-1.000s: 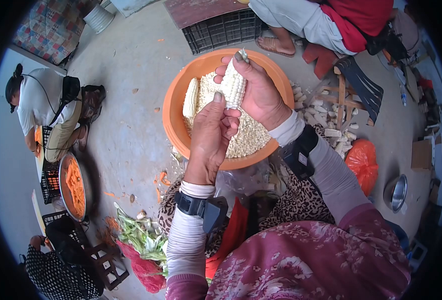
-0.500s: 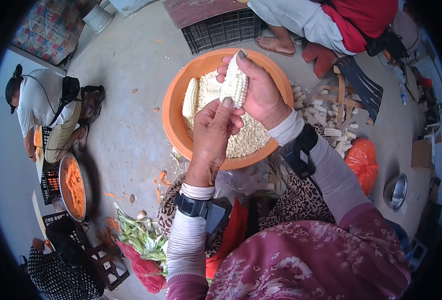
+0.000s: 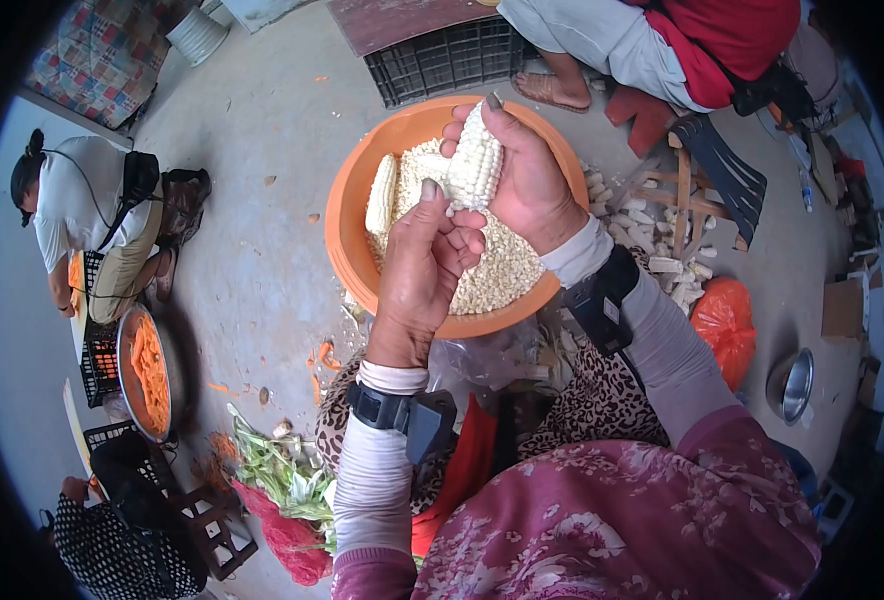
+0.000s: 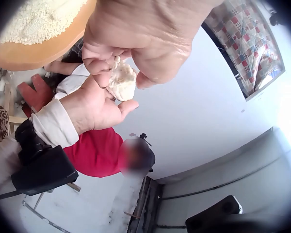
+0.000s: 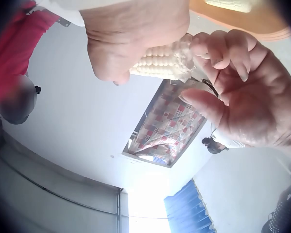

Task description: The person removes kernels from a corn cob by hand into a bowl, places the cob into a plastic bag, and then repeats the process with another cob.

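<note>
In the head view my right hand [image 3: 534,180] grips a white corn cob [image 3: 476,165], held tilted over an orange basin [image 3: 342,245]. Rows of kernels cover its visible side. My left hand [image 3: 417,262] is at the cob's lower end, fingertips right at it and the thumb raised a little away. The right wrist view shows that gap between the left thumb [image 5: 201,103] and the cob. The cob's pale, ragged end [image 4: 121,82] faces the left wrist camera. Loose kernels [image 3: 502,280] lie in the basin, with another corn cob [image 3: 381,195] on the left.
Stripped cobs [image 3: 642,235] are heaped right of the basin, near a wooden stool [image 3: 684,195] and an orange plastic bag [image 3: 725,325]. Green husks [image 3: 287,475] lie at lower left. People sit left and at the top. A black crate [image 3: 442,62] stands behind the basin.
My left thumb has come off the cob and moved slightly left. The cob and right hand have shifted a little to the right.
</note>
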A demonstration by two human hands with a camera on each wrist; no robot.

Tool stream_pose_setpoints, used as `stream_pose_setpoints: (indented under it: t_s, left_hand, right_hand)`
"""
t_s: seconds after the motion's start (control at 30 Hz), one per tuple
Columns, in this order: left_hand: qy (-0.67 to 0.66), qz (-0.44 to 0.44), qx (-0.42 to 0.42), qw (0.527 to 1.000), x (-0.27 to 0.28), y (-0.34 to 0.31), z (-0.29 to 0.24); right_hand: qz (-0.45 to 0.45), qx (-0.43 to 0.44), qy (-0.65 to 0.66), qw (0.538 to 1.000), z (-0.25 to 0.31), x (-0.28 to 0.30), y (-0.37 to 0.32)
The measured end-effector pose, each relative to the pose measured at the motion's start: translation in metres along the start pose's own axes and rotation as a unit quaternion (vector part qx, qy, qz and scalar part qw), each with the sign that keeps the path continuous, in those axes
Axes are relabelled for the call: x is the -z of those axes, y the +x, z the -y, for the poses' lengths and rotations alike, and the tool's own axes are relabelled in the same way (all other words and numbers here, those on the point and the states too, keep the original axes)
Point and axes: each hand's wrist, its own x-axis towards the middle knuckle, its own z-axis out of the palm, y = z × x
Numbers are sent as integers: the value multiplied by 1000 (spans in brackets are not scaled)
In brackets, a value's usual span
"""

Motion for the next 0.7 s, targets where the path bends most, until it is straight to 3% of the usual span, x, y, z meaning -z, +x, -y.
stream_pose_setpoints:
  t_s: [0.23, 0.53, 0.7]
  left_hand:
    - [103, -51, -18, 993, 0, 1, 5]
    - [92, -95, -30, 991, -5, 1, 11]
    - [21, -120, -29, 992, -1, 2, 12]
  right_hand:
    - [22, 1, -28, 999, -2, -3, -3]
    - [44, 48, -111, 992, -2, -12, -8]
    - [50, 24, -58, 997, -1, -8, -7]
